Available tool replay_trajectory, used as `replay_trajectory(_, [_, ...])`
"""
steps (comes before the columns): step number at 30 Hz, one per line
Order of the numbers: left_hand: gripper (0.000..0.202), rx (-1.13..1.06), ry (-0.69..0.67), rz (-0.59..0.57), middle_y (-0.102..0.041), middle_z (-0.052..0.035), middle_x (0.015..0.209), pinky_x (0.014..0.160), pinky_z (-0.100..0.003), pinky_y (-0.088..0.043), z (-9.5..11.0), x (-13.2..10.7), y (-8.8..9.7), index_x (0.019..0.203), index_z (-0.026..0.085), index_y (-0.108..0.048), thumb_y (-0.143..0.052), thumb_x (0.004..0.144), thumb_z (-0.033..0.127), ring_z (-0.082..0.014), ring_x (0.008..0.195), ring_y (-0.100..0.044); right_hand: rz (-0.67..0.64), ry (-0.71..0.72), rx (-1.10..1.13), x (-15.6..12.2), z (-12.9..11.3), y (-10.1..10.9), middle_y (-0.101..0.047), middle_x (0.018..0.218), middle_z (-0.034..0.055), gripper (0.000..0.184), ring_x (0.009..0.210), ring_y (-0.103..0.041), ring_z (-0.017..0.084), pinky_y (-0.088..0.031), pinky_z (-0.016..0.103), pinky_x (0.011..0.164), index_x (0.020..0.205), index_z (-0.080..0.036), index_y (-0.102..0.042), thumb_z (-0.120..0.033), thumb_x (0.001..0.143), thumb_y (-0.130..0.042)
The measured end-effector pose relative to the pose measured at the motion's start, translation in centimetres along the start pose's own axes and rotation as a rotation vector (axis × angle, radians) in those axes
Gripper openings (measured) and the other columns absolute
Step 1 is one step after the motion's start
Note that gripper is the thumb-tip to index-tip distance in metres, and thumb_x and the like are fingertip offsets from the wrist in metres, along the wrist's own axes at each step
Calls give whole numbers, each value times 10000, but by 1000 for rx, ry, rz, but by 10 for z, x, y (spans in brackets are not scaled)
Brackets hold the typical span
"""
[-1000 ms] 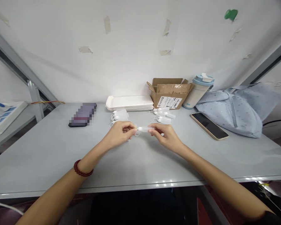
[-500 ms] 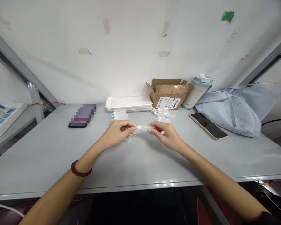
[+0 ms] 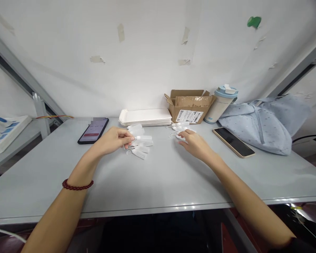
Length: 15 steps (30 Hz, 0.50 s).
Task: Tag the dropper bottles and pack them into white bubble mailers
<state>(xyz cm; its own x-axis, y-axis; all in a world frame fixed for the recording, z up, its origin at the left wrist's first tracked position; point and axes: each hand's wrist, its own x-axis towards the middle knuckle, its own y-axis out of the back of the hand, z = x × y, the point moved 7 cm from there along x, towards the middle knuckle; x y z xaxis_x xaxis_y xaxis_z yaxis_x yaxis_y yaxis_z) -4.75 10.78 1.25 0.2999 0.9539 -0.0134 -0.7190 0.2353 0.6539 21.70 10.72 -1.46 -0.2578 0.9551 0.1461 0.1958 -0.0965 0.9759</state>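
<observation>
My left hand (image 3: 117, 140) is closed, thumb and fingers pinching the looped end of a small translucent white tube (image 3: 144, 138). This tube lies just over a left group of similar tubes (image 3: 140, 154), which have thin loops at their left ends. Over on the right, my right hand (image 3: 196, 143) reaches to another group of tubes (image 3: 181, 125), thumb and forefinger apart. Its fingers partly cover those tubes; whether they touch one is hard to see.
Behind the tubes lie a stack of white flat sheets (image 3: 147, 117) and an open cardboard box (image 3: 189, 111). A tumbler (image 3: 221, 105), a light blue bag (image 3: 252, 128) and a phone (image 3: 234, 142) stand or lie rightward. Another phone (image 3: 92, 132) is at left.
Both hands held one tube between them in the middle. My left hand has carried it left to the left group, while my right hand let go and moved to the right group.
</observation>
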Motion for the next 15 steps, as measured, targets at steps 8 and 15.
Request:
replay_trajectory(8, [249, 124, 26, -100, -622, -16, 564, 515, -235, -374, -8, 1, -10, 613, 187, -672, -567, 747, 369, -153, 564, -543, -89, -78, -158, 2, 8, -5, -590, 1157, 129, 268, 1028, -584, 256, -435, 306, 723, 1142, -151, -578, -191, 880, -536])
replay_trajectory(15, [304, 291, 25, -9, -606, -11, 529, 453, -238, -286, -6, 1, -7, 542, 188, -622, -527, 757, 382, -137, 484, -479, -62, -192, -205, 1, 19, -3, -601, 1068, 141, 218, 968, -603, 268, -412, 299, 641, 1088, -142, -588, -205, 889, -526])
